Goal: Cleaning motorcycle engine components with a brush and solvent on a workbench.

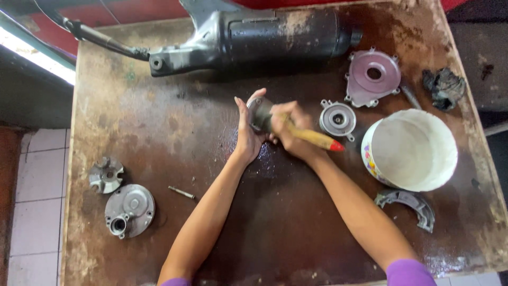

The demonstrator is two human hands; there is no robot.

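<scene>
My left hand (246, 131) holds a round grey metal part (259, 112) upright on the wet middle of the wooden table (174, 132), palm against its left side. My right hand (290, 130) grips a paintbrush with a yellow wooden handle and a red tip (317, 140). The brush's head end lies against the metal part and is hidden by my fingers. Both hands touch each other around the part.
A large black engine housing (254, 37) lies along the far edge. Round metal covers (373, 77) (337, 119) and a white bucket (410, 150) sit at right, with a curved bracket (407, 204) and a dirty rag (443, 87). At left lie a cover (129, 210), an impeller (106, 173) and a pin (181, 192).
</scene>
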